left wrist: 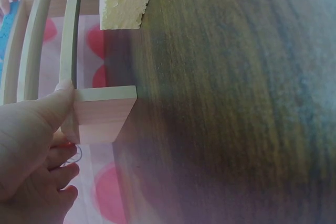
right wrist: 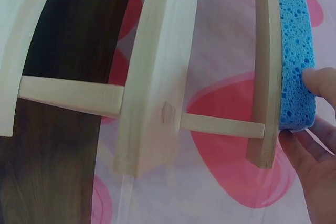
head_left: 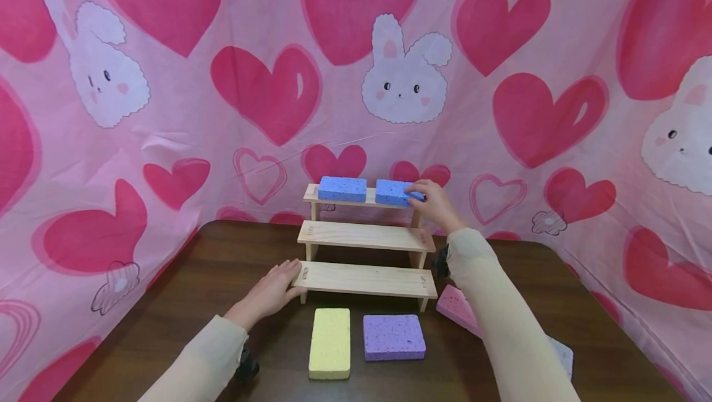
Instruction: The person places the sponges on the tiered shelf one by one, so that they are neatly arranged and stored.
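Observation:
A three-step wooden stand (head_left: 364,235) stands on the table. At the left end of its lowest step my left hand (head_left: 269,290) holds the board, thumb along the front edge in the left wrist view. My right hand (head_left: 436,204) grips the right end of a blue sponge (head_left: 391,192) on the top step. Seen from the right wrist, the thumb presses the face of this porous sponge (right wrist: 296,61), with fingers round its end. Left of it, a second blue sponge (head_left: 342,188) lies on the same step, a small gap between them.
In front of the stand lie a yellow sponge (head_left: 330,343) and a purple sponge (head_left: 394,337). A pink sponge (head_left: 456,308) and a pale blue one (head_left: 563,357) are partly hidden by my right sleeve. Behind the dark wooden table (head_left: 222,253) hangs a pink heart-patterned cloth (head_left: 339,117).

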A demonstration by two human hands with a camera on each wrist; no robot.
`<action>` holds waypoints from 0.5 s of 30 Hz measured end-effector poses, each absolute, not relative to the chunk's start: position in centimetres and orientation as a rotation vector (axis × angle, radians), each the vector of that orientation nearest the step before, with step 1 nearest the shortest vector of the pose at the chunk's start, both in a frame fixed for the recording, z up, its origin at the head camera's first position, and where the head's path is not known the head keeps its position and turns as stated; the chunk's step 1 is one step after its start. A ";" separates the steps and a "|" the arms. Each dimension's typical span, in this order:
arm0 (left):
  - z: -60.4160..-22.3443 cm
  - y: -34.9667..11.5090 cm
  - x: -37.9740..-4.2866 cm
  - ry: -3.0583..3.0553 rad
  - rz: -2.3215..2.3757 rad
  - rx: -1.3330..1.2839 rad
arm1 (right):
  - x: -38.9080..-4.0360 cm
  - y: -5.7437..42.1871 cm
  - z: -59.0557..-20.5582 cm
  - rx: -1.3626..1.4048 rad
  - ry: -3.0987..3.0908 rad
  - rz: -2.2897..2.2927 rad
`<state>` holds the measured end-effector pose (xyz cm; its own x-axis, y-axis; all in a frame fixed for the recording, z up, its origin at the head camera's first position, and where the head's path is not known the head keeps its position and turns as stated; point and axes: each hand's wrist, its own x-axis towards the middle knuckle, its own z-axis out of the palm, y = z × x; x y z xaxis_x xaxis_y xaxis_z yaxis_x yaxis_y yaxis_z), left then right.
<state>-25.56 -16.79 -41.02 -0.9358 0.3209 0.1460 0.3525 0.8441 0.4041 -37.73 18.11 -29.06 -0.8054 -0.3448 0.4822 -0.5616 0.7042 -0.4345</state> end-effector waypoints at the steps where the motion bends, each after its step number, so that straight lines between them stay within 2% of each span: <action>1: -41.0 -16.8 -25.6 -2.948 -0.667 -0.539 | -37.7 18.0 -29.1 0.691 -2.553 0.833; 15: -40.9 -16.7 -25.5 -2.948 -0.669 -0.541 | -37.6 17.7 -29.2 0.599 -2.611 0.871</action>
<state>-25.54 -16.74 -40.92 -0.9355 0.3224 0.1447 0.3532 0.8433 0.4050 -37.58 17.68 -29.21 -0.8599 -0.2852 0.4235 -0.4823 0.7259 -0.4903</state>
